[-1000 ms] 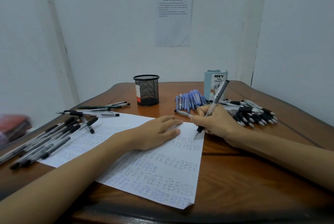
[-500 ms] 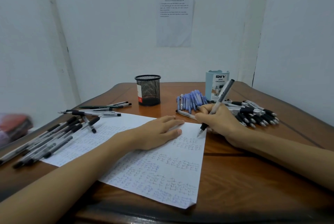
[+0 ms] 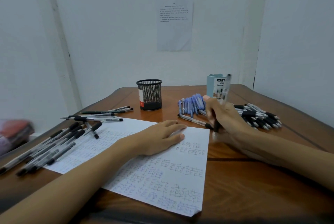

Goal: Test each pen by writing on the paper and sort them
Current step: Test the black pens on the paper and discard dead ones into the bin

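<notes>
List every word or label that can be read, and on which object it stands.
"DI", "DESK", "ORGANI": blue holder, rest hidden by the pen.
Sheet on the wall: print too small to read.
Mesh cup label: unreadable.
Paper on the table: scribbles, no readable words.

The white paper point(image 3: 144, 178) is covered in rows of blue and black marks. The counter point(image 3: 253, 178) is seen in reddish-brown wood, the mesh cup point(image 3: 150, 95) in black, the organizer point(image 3: 213, 86) in pale blue, and one pen cluster point(image 3: 191, 104) in blue.
</notes>
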A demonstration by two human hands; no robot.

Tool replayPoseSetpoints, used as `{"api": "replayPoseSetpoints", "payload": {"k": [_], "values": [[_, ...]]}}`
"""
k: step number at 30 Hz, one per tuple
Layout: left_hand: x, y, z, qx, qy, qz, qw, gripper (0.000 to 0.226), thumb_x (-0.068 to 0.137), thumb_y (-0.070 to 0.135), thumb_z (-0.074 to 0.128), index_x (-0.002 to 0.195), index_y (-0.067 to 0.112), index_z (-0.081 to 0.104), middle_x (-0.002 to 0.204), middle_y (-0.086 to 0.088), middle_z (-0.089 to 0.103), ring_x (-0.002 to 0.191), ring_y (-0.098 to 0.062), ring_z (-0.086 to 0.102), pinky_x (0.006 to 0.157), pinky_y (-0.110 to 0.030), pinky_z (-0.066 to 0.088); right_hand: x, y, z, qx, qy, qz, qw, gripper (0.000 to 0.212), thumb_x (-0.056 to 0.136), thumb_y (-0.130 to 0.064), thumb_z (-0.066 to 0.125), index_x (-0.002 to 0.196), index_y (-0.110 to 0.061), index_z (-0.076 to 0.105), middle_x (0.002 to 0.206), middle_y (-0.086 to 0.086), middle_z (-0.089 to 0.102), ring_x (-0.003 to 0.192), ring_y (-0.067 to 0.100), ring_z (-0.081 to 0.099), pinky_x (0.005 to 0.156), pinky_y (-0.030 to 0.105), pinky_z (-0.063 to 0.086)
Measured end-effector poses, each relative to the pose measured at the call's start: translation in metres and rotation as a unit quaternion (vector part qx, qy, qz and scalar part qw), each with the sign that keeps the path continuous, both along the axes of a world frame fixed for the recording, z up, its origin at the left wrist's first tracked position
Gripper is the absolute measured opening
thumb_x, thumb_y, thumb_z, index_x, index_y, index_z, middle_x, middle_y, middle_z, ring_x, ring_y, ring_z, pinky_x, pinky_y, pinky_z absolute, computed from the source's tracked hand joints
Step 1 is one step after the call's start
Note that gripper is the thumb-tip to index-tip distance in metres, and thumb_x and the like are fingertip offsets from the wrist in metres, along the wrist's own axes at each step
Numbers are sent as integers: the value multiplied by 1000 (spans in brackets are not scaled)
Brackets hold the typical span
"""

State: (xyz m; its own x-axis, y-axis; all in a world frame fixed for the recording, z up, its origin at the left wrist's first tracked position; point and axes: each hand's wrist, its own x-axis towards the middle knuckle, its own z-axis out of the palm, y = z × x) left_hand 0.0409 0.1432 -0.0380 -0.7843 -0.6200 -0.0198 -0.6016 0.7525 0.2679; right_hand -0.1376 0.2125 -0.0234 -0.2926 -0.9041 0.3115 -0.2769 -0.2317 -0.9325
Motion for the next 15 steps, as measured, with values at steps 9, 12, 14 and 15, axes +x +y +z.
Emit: {"api": "replayPoseSetpoints", "payload": {"k": [9, 12, 14, 15], "values": [[0, -2, -1, 0, -9, 3, 1000, 51, 98, 49, 25, 146, 36, 19, 156, 8, 13, 141, -12, 17, 105, -24, 15, -2, 0, -6, -4, 67, 56, 996, 41, 101, -36, 30, 93, -11, 62, 40, -2, 41, 37, 11, 37, 41, 19, 33], [0, -1, 0, 0, -7, 1, 1000, 50, 98, 47, 26, 146, 35, 19, 156, 8, 14, 140, -12, 19, 106, -24, 16, -1, 2, -6, 5, 54, 68, 996, 41, 100, -34, 34, 94, -10, 66, 39, 0, 42, 37, 13, 37, 40, 18, 34], [-1, 0, 1, 1, -4, 0, 1000, 50, 98, 47, 26, 146, 35, 20, 156, 8, 14, 140, -11, 20, 105, -23, 17, -1, 3, -5, 8, 59, 56, 997, 33, 98, -35, 41, 93, -17, 68, 41, 2, 40, 38, 13, 34, 43, 17, 34], [-1, 0, 1, 1, -2, -1, 1000, 50, 98, 46, 26, 146, 35, 21, 156, 8, 15, 140, -11, 20, 105, -23, 17, -1, 3, -5, 9, 64, 50, 997, 29, 96, -35, 44, 95, -19, 69, 43, 4, 39, 39, 14, 32, 43, 17, 32]]}}
